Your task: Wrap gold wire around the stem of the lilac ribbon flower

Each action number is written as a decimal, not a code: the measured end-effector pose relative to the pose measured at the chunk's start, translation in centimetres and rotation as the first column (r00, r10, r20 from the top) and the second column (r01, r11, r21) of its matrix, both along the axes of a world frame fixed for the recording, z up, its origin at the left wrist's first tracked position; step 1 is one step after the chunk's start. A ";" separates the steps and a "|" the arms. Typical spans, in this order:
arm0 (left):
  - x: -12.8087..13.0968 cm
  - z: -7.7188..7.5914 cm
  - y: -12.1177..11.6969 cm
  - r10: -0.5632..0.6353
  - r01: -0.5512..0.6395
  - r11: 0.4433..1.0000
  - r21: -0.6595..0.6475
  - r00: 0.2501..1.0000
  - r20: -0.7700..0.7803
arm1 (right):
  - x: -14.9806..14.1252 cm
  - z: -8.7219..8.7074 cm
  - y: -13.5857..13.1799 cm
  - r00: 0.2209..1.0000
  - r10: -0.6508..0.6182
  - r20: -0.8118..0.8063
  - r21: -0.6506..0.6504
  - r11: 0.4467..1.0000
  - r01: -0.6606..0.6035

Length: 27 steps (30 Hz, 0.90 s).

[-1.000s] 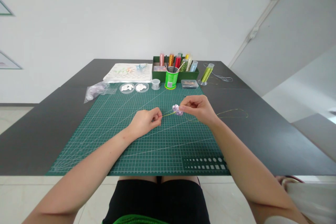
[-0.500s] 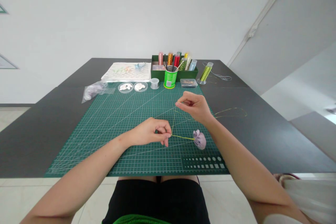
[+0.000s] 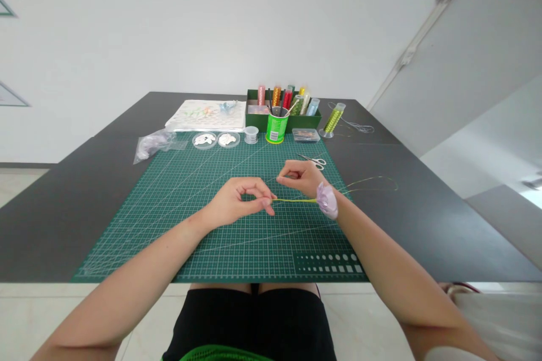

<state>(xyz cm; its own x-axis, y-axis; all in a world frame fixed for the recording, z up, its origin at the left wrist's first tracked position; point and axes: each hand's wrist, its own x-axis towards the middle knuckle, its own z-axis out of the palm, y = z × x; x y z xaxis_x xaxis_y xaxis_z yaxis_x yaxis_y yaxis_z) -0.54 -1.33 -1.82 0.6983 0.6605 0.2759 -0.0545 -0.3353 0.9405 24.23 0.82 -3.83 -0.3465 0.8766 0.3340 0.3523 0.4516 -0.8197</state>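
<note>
My left hand (image 3: 237,201) pinches the end of a thin yellow-green stem (image 3: 294,200) that carries a small lilac fabric flower (image 3: 327,199). The flower hangs in front of my right wrist, above the green cutting mat (image 3: 178,220). My right hand (image 3: 300,176) is closed in a pinch on a fine thread (image 3: 372,180) that trails off to the right over the dark table (image 3: 51,208). Small scissors (image 3: 313,161) lie on the mat just beyond my right hand.
At the mat's far edge stand a green cup of tools (image 3: 276,127), a green box of bead tubes (image 3: 283,106), a thread spool (image 3: 332,119), two small dishes (image 3: 215,140), a small jar (image 3: 251,135), a flat clear case (image 3: 305,135), a plastic bag (image 3: 152,145) and a white sheet (image 3: 207,115).
The flower went from between my hands down to the mat at the right, then up against my right wrist. My right hand drew closer to my left; the scissors came into view.
</note>
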 end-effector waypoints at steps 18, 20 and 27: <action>0.7 -1.0 0.8 0.146 -0.050 0.943 -0.328 0.951 0.273 | -0.1 -0.8 -0.1 1.000 0.018 -0.017 -0.151 0.988 -0.020; 0.6 -0.9 0.8 0.155 -0.042 0.929 -0.368 0.947 0.282 | -0.1 -0.9 -0.1 0.999 0.001 -0.047 -0.190 0.982 -0.010; 0.5 -0.8 0.7 0.172 -0.025 0.897 -0.440 0.939 0.297 | 0.0 -1.6 0.6 0.997 0.003 -0.074 -0.307 0.951 -0.026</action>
